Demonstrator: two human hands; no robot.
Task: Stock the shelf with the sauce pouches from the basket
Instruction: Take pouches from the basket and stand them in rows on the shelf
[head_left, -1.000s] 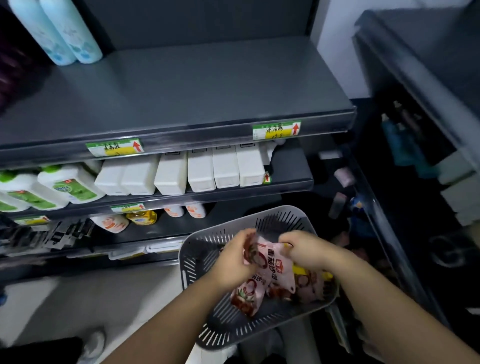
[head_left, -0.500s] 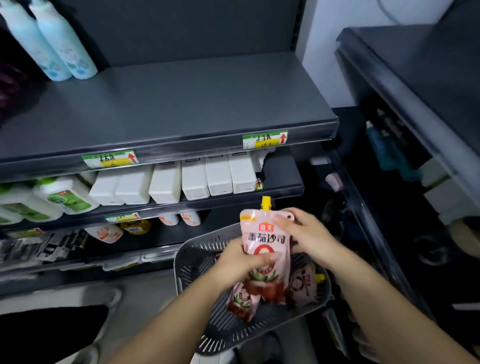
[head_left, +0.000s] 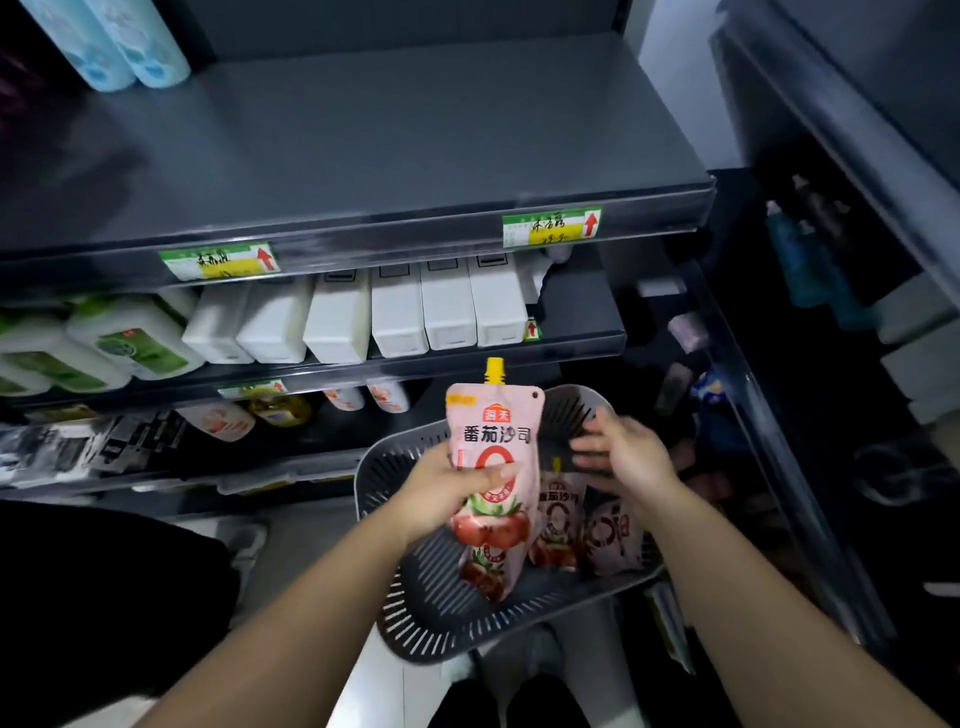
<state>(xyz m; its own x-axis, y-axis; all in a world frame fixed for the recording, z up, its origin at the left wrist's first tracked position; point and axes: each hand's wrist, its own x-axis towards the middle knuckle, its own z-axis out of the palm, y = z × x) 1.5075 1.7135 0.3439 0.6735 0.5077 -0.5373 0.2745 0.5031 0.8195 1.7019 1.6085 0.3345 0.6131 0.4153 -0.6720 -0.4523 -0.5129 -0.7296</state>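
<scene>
Item 1, sauce pouch (head_left: 493, 452): pink, tomato print, yellow spout cap uppermost; held upright in the left hand (head_left: 447, 488), which grips it at mid-height from the left edge, thumb curled over the front; the pouch is clear of the shelf and hangs over the basket.

Item 2, right hand (head_left: 623, 457): fingers spread and straight, holding nothing (slightly blurred); just right of the held pouch and not touching it.

Item 3, basket (head_left: 415, 613): dark grey, slotted walls; directly below both hands.

Item 4, spare pouches (head_left: 558, 519): same pink print; in the basket, below the right hand and leaning toward the right wall; at least 2 are visible there, and 1 more shows under the left hand's pouch.

Item 5, shelf (head_left: 363, 156): grey top tier, above and beyond both hands, well apart from the held pouch; 2 pale blue bottles (head_left: 119, 41) at its far left; 2 price labels (head_left: 551, 226) with red arrows on its front edge.

Item 6, white containers (head_left: 395, 312): a row on the tier below, above and left of the left hand.
</scene>
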